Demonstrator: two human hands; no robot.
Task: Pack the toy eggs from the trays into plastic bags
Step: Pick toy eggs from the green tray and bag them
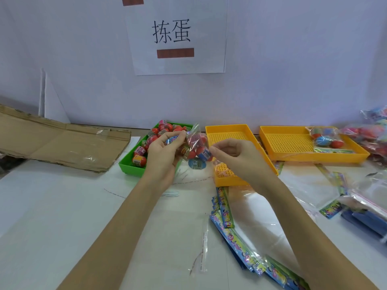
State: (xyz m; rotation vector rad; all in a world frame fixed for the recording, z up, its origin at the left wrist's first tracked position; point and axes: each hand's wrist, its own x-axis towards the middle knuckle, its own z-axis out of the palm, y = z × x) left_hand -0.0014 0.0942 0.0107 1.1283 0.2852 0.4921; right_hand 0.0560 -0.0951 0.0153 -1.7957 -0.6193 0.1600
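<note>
A clear plastic bag (196,146) with several red and blue toy eggs inside hangs above the table between my hands. My left hand (162,152) grips the bag's top left part with curled fingers. My right hand (234,155) pinches the bag's right edge. Behind my left hand, a green tray (134,166) holds several red toy eggs (139,160). A yellow perforated tray (228,133) lies under my right hand with no eggs showing in it.
A second yellow tray (293,151) at the right holds a packed bag of eggs (324,138). More packed bags (370,135) pile at the far right. Printed empty bags (240,233) lie on the table near me. Flattened cardboard (60,143) lies at the left.
</note>
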